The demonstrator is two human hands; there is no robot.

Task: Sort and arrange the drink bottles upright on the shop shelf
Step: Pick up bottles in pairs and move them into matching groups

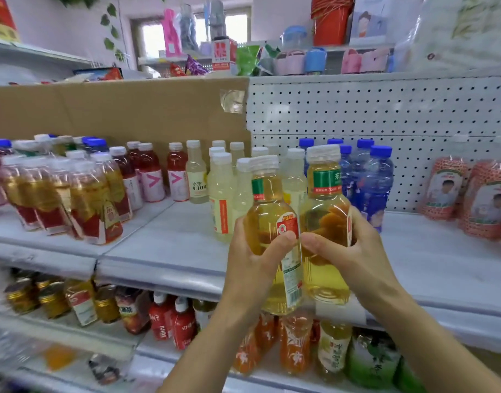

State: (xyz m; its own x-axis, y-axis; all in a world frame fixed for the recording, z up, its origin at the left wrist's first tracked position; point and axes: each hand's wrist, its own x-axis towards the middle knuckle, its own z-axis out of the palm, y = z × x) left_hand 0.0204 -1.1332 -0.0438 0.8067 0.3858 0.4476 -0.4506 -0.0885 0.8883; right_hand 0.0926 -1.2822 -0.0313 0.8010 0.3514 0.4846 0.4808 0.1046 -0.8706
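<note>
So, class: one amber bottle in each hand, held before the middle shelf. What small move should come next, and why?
Probably set both upright on the bare shelf: the left hand grips the left bottle, the right hand the right bottle, neither yet standing.

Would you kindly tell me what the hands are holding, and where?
The left hand grips one clear plastic bottle of yellow drink around its middle; the right hand grips a second such bottle likewise.
</note>
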